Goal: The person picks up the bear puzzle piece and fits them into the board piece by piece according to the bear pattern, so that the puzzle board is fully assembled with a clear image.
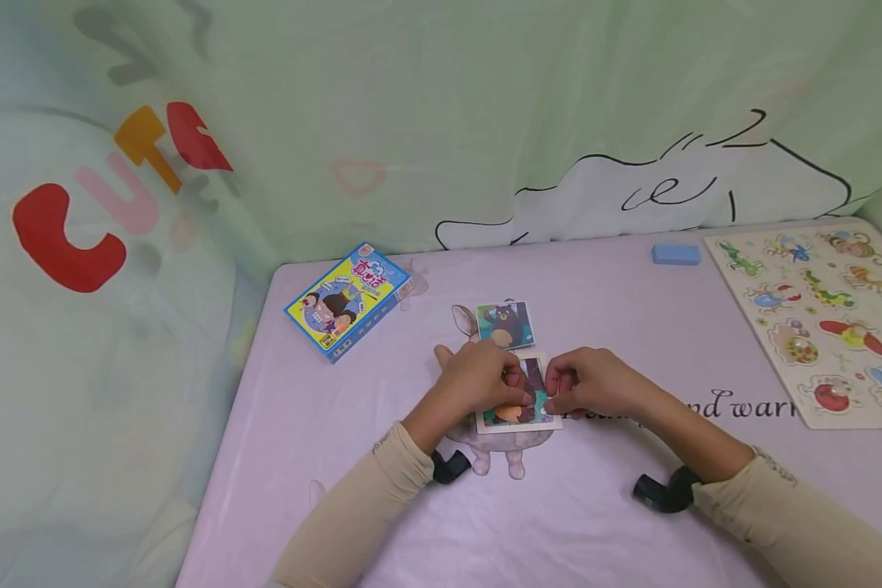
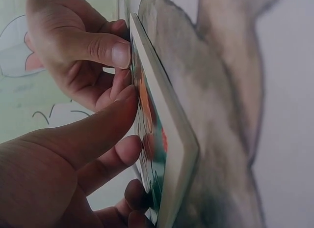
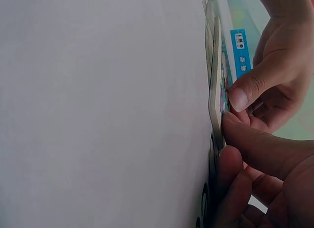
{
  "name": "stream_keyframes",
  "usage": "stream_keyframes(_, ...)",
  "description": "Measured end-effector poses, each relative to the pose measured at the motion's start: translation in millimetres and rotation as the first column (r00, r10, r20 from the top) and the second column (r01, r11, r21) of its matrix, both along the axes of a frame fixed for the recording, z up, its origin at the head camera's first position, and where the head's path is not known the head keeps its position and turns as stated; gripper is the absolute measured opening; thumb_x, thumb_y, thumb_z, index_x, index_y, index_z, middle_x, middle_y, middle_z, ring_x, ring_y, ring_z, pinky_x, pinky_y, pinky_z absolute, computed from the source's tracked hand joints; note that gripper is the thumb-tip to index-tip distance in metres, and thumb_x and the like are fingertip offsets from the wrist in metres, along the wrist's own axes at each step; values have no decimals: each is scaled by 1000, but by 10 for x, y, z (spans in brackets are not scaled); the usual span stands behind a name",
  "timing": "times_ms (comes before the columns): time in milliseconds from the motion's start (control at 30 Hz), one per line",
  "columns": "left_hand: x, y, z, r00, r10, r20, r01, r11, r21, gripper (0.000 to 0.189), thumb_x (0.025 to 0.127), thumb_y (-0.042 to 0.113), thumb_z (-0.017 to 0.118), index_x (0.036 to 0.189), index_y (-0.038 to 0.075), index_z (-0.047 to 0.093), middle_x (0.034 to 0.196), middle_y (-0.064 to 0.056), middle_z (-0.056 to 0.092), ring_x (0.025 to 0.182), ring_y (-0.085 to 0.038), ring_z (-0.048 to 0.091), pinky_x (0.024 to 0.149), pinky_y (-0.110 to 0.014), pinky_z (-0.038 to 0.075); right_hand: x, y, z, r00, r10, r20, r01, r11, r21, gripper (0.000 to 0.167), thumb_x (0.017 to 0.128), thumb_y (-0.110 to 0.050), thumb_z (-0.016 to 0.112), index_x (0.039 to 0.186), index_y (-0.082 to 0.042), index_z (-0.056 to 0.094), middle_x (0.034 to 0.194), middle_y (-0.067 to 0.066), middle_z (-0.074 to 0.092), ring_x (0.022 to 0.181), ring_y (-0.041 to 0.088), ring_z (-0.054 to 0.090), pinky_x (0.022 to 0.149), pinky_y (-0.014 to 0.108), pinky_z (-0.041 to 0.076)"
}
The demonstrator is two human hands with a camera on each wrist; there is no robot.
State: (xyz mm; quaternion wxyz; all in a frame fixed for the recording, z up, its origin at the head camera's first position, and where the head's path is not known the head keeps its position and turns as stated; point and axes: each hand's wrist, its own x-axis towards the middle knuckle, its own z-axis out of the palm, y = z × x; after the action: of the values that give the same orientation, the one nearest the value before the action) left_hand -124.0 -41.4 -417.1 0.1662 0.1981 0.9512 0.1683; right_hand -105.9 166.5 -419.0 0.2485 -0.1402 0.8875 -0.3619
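A small bear jigsaw puzzle (image 1: 540, 416) in a pale frame lies flat on the table, partly hidden by both hands. My left hand (image 1: 478, 377) rests over its upper left, the thumb pressing the picture surface. My right hand (image 1: 601, 382) is at its right edge, with the thumb on the picture and bent fingers beside the frame. In the left wrist view the frame's pale edge (image 2: 171, 125) runs past both thumbs, whose tips are close together. Just beyond the puzzle is a square card (image 1: 505, 325) showing a brown bear.
A blue and yellow card-game box (image 1: 349, 302) lies to the left. Back right is a blue block (image 1: 675, 255), beside a large wooden insect puzzle board (image 1: 786, 359). A curtain (image 1: 382, 122) hangs behind the table. Black curved pieces (image 1: 665, 492) sit at both wrists.
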Motion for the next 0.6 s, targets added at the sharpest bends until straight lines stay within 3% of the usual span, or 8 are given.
stream_keyframes(367,7,12,-9,1000,9,-4,-9,1000,-6,36,77,54,85,64,30,62,67,12,58,73,-10,54,75,-47,26,-5,1,-7,1000,-4,9,4,1000,1,21,78,-19,86,83,-14,65,63,-2,58,54,15,56,51,30,44)
stream_keyframes(600,2,10,-8,1000,0,2,0,1000,-23,38,77,53,86,65,29,60,73,11,57,75,-12,54,75,-48,26,0,-8,7,999,34,-41,-32,999,35,24,75,-20,88,83,-15,66,65,-4,56,61,15,52,55,29,40)
